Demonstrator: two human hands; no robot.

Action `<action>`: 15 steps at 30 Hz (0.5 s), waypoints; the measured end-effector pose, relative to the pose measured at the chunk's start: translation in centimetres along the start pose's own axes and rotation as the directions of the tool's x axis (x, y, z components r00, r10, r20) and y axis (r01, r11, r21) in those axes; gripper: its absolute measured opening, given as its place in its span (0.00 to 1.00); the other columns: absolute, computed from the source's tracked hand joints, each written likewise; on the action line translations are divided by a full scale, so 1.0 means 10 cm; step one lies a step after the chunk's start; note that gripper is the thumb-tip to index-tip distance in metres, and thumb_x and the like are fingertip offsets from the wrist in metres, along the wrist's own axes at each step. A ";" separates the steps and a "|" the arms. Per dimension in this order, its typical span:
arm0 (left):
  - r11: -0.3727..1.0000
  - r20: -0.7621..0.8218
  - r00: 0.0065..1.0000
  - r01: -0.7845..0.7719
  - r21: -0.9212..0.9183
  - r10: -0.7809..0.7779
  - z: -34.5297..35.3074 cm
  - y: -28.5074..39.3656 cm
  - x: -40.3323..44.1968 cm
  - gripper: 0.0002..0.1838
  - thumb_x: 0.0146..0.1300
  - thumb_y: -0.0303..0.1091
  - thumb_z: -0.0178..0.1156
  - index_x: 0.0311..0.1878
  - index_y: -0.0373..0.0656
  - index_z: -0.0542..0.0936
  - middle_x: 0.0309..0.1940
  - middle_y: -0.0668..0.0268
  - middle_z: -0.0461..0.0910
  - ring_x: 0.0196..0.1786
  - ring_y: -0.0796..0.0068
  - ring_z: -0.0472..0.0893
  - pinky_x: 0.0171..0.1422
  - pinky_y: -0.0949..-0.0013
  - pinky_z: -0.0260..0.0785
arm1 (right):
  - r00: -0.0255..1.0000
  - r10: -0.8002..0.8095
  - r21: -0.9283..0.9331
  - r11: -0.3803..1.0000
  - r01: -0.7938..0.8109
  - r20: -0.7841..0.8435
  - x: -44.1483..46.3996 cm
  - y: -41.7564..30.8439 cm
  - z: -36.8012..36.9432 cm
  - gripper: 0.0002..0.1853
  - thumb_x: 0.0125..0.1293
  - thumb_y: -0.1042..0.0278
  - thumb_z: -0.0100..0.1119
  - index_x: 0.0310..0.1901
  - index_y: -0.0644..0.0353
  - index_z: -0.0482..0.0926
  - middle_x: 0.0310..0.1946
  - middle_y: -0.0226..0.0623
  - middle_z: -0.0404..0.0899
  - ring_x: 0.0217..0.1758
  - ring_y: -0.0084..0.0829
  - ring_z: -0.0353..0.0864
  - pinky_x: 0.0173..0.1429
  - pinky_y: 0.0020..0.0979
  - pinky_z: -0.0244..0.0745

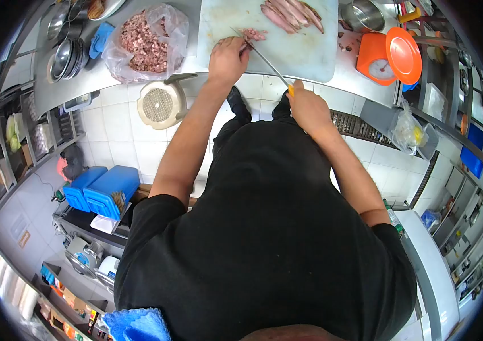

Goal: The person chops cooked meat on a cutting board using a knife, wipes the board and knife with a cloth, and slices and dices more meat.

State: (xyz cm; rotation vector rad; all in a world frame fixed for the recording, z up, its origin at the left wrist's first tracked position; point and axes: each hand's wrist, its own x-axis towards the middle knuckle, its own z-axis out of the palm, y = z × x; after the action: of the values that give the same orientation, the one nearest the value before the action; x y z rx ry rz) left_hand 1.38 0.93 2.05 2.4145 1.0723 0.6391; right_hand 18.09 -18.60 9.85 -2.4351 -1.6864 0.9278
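Note:
My right hand (309,108) is closed around the yellow handle of a knife (270,63). The long thin blade slants up and left over the white cutting board (309,54). My left hand (229,59) rests at the board's left side, fingers curled down on a piece of meat mostly hidden under them, close to the blade. Small cut bits of meat (255,34) lie just past the blade. Farther back on the board, several long pale-pink meat strips (293,14) lie side by side.
Left of the board, a clear plastic bag (176,34) holds chopped meat (142,45). Stacked metal bowls (68,59) and a blue cloth (101,38) stand farther left. An orange scale (369,51) with an orange plate (404,55) and a metal pot (365,16) are right. A beige stool (159,105) stands below.

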 end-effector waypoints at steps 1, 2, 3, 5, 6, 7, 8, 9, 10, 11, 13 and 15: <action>1.000 0.009 1.000 0.000 0.002 0.000 0.00 -0.01 0.00 0.13 0.60 0.30 0.72 0.46 0.40 0.83 0.44 0.55 0.87 0.51 0.48 0.85 0.60 0.48 0.78 | 1.000 -0.005 0.012 1.000 0.005 -0.020 0.11 -0.02 0.07 0.16 0.81 0.59 0.56 0.54 0.67 0.73 0.36 0.57 0.89 0.41 0.59 0.91 0.47 0.57 0.84; 1.000 0.018 1.000 -0.002 0.004 0.002 -0.01 -0.01 -0.01 0.13 0.60 0.31 0.72 0.46 0.40 0.83 0.44 0.55 0.87 0.52 0.48 0.85 0.60 0.48 0.78 | 1.000 0.003 0.023 1.000 -0.003 -0.005 0.22 -0.05 0.12 0.17 0.81 0.59 0.56 0.54 0.67 0.74 0.37 0.57 0.89 0.42 0.59 0.91 0.47 0.57 0.84; 1.000 0.024 1.000 -0.008 0.007 0.008 -0.02 -0.01 0.01 0.13 0.60 0.31 0.72 0.46 0.40 0.83 0.44 0.55 0.87 0.52 0.48 0.85 0.61 0.49 0.78 | 1.000 0.010 0.033 0.999 -0.010 0.005 0.36 -0.11 0.15 0.17 0.81 0.58 0.55 0.54 0.67 0.74 0.37 0.57 0.89 0.42 0.59 0.91 0.48 0.58 0.83; 1.000 0.036 0.999 -0.016 0.021 0.015 -0.03 -0.03 0.03 0.14 0.60 0.31 0.72 0.48 0.40 0.84 0.45 0.54 0.87 0.52 0.47 0.85 0.62 0.49 0.78 | 1.000 -0.017 0.060 0.998 0.018 -0.008 0.61 -0.16 0.20 0.17 0.81 0.58 0.55 0.54 0.67 0.74 0.38 0.57 0.89 0.43 0.60 0.91 0.49 0.58 0.83; 0.999 0.048 0.999 -0.023 0.023 0.022 -0.03 -0.02 0.02 0.14 0.60 0.31 0.73 0.49 0.41 0.84 0.46 0.54 0.87 0.53 0.47 0.85 0.62 0.49 0.78 | 0.998 -0.047 0.075 0.996 0.049 -0.029 0.69 -0.18 0.19 0.17 0.81 0.58 0.55 0.54 0.67 0.74 0.38 0.57 0.89 0.44 0.60 0.91 0.50 0.58 0.83; 1.000 0.063 0.998 -0.005 0.022 0.003 -0.03 0.00 0.01 0.15 0.61 0.32 0.73 0.50 0.40 0.84 0.47 0.54 0.87 0.53 0.47 0.85 0.62 0.49 0.78 | 0.996 -0.076 0.086 0.993 0.080 -0.053 0.72 -0.17 0.17 0.17 0.81 0.58 0.55 0.54 0.67 0.74 0.38 0.57 0.89 0.44 0.59 0.91 0.50 0.58 0.83; 1.000 0.073 0.997 0.014 0.022 -0.015 -0.04 0.00 0.00 0.16 0.62 0.33 0.73 0.51 0.40 0.84 0.48 0.54 0.87 0.54 0.46 0.85 0.62 0.48 0.78 | 0.996 -0.070 0.072 0.995 0.073 -0.051 0.73 -0.14 0.14 0.17 0.81 0.58 0.56 0.54 0.67 0.74 0.38 0.58 0.89 0.44 0.59 0.91 0.50 0.58 0.83; 0.999 0.083 0.996 0.038 0.024 -0.040 -0.07 0.00 -0.01 0.17 0.63 0.34 0.73 0.53 0.40 0.83 0.49 0.54 0.88 0.55 0.46 0.85 0.62 0.48 0.78 | 0.997 -0.067 0.058 0.996 0.069 -0.043 0.69 -0.18 0.02 0.17 0.81 0.58 0.56 0.54 0.67 0.74 0.38 0.58 0.89 0.44 0.60 0.91 0.50 0.57 0.83; 0.998 0.065 0.996 0.053 0.026 -0.055 -0.07 -0.01 -0.03 0.17 0.63 0.34 0.73 0.53 0.40 0.83 0.49 0.54 0.87 0.55 0.46 0.85 0.63 0.48 0.77 | 0.997 -0.064 0.045 0.997 0.065 -0.031 0.62 -0.22 -0.08 0.17 0.80 0.58 0.56 0.54 0.66 0.74 0.38 0.58 0.89 0.44 0.60 0.91 0.50 0.57 0.83; 0.997 0.048 0.996 0.070 0.026 -0.072 -0.07 -0.01 -0.05 0.17 0.62 0.33 0.73 0.53 0.41 0.83 0.49 0.53 0.87 0.56 0.47 0.85 0.64 0.49 0.77 | 0.998 -0.055 0.043 0.997 0.056 -0.030 0.54 -0.25 -0.17 0.17 0.80 0.58 0.56 0.54 0.66 0.74 0.37 0.58 0.89 0.44 0.59 0.91 0.50 0.57 0.83; 0.996 0.033 0.995 0.089 0.019 -0.090 -0.06 -0.01 -0.09 0.17 0.61 0.33 0.73 0.53 0.41 0.83 0.49 0.53 0.87 0.56 0.47 0.84 0.65 0.49 0.76 | 0.999 -0.035 0.034 0.999 0.036 -0.025 0.33 -0.23 -0.30 0.17 0.80 0.58 0.57 0.54 0.66 0.74 0.37 0.58 0.89 0.42 0.59 0.90 0.49 0.57 0.83; 0.996 0.033 0.995 0.090 0.016 -0.091 -0.06 -0.03 -0.10 0.17 0.61 0.33 0.73 0.52 0.41 0.83 0.49 0.53 0.87 0.56 0.47 0.84 0.64 0.49 0.75 | 1.000 -0.018 -0.005 1.000 0.018 0.006 0.14 -0.18 -0.32 0.17 0.80 0.57 0.58 0.55 0.65 0.73 0.37 0.57 0.89 0.42 0.60 0.90 0.49 0.57 0.83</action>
State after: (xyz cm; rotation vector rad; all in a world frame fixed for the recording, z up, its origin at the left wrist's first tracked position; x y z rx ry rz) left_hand 0.25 0.47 2.12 2.3652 1.1686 0.5597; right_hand 18.44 -15.67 12.50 -2.4185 -1.7121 0.9312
